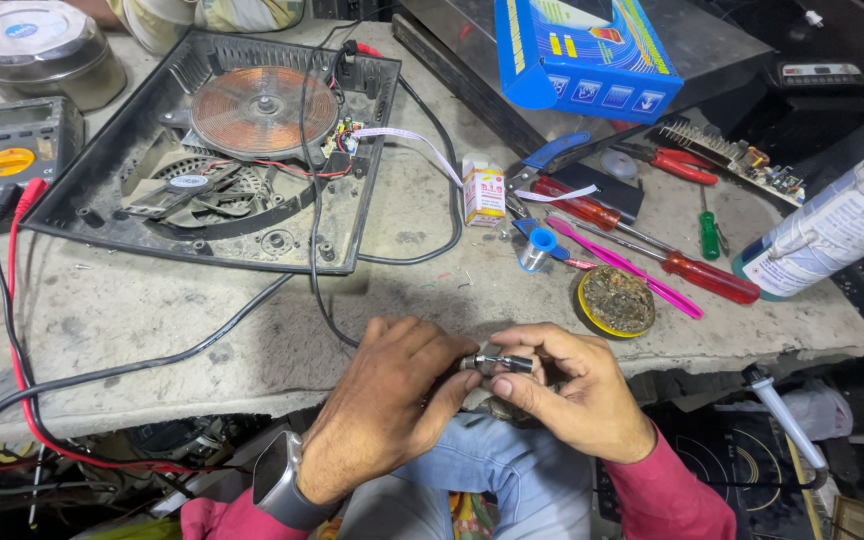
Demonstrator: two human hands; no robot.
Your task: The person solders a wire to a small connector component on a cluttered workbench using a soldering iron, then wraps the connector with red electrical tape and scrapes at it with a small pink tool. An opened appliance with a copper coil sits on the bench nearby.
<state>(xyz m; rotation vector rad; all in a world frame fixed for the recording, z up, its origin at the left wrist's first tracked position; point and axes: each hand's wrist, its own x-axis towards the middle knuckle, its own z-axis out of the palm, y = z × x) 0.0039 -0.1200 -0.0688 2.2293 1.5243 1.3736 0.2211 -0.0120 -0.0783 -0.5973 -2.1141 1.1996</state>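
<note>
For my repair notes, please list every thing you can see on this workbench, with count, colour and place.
small cylinder part: one, silver and black, between both hands' fingertips
opened cooker base: one, black with copper coil, upper left
multimeter: one, grey with yellow dial, far left
screwdrivers: two, red handles, right of centre
small box: one, white and orange, centre
blue carton: one, top
spray can: one, white, lying right
round tin: one, yellow rim, bench edge
left hand: one, watch on wrist
right hand: one, red sleeve

Glossy metal part (497, 362), rough matt concrete bench (152, 310), shiny copper coil (264, 108)
</note>
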